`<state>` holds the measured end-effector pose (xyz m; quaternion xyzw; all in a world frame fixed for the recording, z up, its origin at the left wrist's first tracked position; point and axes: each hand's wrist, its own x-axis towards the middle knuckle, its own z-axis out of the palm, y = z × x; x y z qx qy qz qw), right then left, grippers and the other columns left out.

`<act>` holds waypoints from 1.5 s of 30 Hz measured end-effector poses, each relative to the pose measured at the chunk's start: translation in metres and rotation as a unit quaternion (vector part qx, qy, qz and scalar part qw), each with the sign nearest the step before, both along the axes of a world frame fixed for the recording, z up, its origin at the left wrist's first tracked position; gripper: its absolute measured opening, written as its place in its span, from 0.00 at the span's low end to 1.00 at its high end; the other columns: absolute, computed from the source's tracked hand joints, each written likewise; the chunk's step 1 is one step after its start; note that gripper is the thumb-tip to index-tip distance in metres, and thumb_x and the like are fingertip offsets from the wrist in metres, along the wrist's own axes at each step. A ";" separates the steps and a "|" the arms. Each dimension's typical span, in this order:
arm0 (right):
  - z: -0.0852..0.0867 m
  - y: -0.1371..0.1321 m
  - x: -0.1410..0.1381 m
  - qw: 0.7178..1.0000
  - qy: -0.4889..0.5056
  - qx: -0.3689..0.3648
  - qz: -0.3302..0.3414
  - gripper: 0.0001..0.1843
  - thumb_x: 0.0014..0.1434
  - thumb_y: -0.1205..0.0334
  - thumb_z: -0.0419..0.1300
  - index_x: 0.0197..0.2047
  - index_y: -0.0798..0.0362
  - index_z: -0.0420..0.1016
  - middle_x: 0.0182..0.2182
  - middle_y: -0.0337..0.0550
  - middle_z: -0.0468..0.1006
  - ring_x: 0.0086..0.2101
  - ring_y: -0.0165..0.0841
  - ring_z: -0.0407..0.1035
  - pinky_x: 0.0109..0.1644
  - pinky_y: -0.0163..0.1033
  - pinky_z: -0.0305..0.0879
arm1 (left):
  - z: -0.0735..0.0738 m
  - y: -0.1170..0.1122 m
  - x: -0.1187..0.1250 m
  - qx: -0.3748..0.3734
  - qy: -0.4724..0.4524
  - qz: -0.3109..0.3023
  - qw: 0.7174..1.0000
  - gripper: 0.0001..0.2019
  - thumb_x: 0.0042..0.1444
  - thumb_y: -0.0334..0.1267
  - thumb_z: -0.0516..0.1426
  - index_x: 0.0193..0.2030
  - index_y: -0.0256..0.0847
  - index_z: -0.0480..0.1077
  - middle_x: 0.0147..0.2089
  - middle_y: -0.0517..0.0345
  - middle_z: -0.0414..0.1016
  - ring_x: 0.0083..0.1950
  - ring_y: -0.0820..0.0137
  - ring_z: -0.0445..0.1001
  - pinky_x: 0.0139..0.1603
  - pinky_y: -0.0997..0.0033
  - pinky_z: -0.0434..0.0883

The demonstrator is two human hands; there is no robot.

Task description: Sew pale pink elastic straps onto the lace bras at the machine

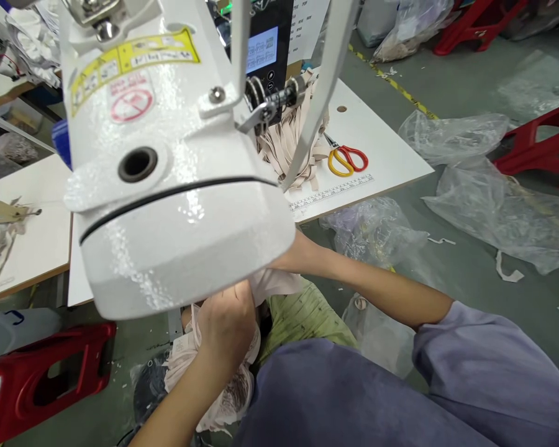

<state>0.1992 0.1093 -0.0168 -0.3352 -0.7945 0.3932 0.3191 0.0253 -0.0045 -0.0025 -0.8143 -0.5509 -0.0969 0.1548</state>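
- Your left hand (228, 320) curls beside the cloth (276, 283); its grip is hidden.
- Your right hand (292, 253): cannot tell.
- The cloth sits past the surface's (386, 143) near edge, seemingly mid-work; progress is hidden.

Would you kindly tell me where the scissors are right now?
In the head view, the scissors lie right of centre on the white tabletop, beside the beige fabric strips and just above the ruler.
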 end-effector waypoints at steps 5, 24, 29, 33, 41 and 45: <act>-0.003 0.003 0.001 1.000 -0.001 0.014 0.002 0.18 0.54 0.68 0.57 0.47 0.52 0.81 0.57 0.45 0.76 0.50 0.41 0.74 0.54 0.43 0.71 | -0.001 0.000 0.001 0.003 -0.006 0.000 1.000 0.08 0.62 0.27 0.53 0.44 0.38 0.71 0.21 0.59 0.67 0.22 0.69 0.67 0.21 0.67 0.52; -0.016 0.000 0.016 0.998 0.030 0.046 -0.006 0.17 0.61 0.62 0.57 0.53 0.49 0.78 0.59 0.47 0.72 0.54 0.41 0.70 0.58 0.46 0.68 | -0.009 -0.002 -0.003 0.010 -0.044 0.017 0.999 0.15 0.65 0.33 0.52 0.58 0.38 0.68 0.28 0.59 0.78 0.23 0.71 0.73 0.23 0.69 0.57; -0.013 -0.008 0.012 0.999 0.032 0.020 0.007 0.18 0.61 0.63 0.58 0.54 0.50 0.74 0.59 0.49 0.70 0.46 0.37 0.70 0.47 0.41 0.70 | -0.009 -0.008 -0.007 -0.009 -0.087 0.047 0.995 0.15 0.67 0.38 0.53 0.58 0.40 0.68 0.27 0.61 0.77 0.25 0.69 0.73 0.25 0.69 0.57; -0.024 -0.013 0.016 0.998 0.048 -0.022 -0.027 0.21 0.60 0.58 0.61 0.56 0.51 0.68 0.54 0.49 0.70 0.31 0.29 0.64 0.35 0.36 0.66 | -0.007 -0.017 -0.010 -0.041 -0.216 0.089 0.971 0.16 0.65 0.46 0.55 0.54 0.40 0.68 0.34 0.57 0.77 0.32 0.68 0.75 0.30 0.72 0.63; -0.023 -0.059 0.023 0.993 0.039 -0.095 0.053 0.16 0.69 0.52 0.54 0.34 0.53 0.70 0.24 0.35 0.68 0.25 0.27 0.60 0.31 0.34 0.54 | 0.000 -0.019 -0.024 -0.360 -0.478 0.094 0.796 0.18 0.64 0.54 0.55 0.41 0.39 0.73 0.38 0.55 0.75 0.40 0.66 0.72 0.40 0.71 0.65; -0.011 -0.106 0.009 0.963 0.128 -0.194 0.136 0.19 0.68 0.48 0.55 0.32 0.53 0.68 0.25 0.35 0.66 0.25 0.25 0.57 0.29 0.32 0.54 | 0.001 -0.036 -0.031 -0.466 -0.596 0.051 0.652 0.20 0.63 0.54 0.55 0.34 0.37 0.72 0.29 0.60 0.68 0.32 0.71 0.66 0.35 0.73 0.63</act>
